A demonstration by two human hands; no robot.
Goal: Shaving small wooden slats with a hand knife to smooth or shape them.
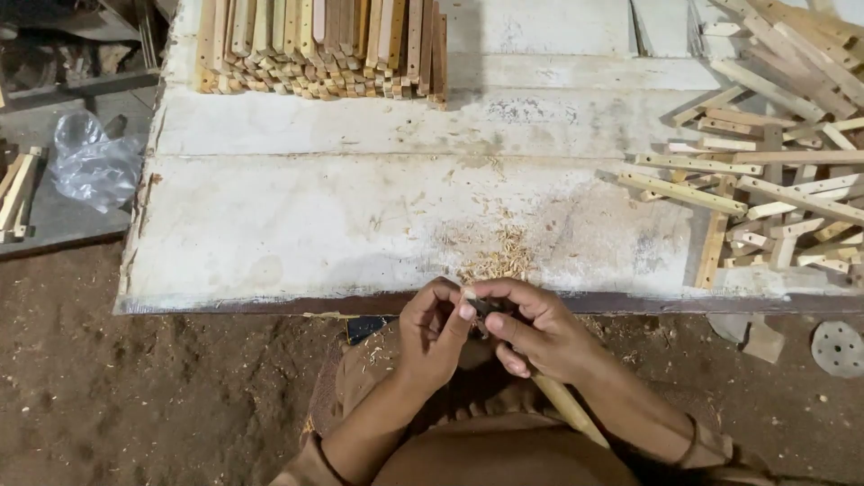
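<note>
While our left hand [432, 331] pinches the tip of a thin wooden stick [565, 407] and our right hand [531, 331] closes around a small dark tool at that same end, we judge the trimming step underway just below the bench [270, 234] edge, shavings [499, 263] piled nearby; the next cut calls for steady, shallow pressure.

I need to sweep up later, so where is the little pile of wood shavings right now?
In the head view, the wood shavings lie on the near edge of the white board, centre frame, just above the left hand and right hand.
</note>
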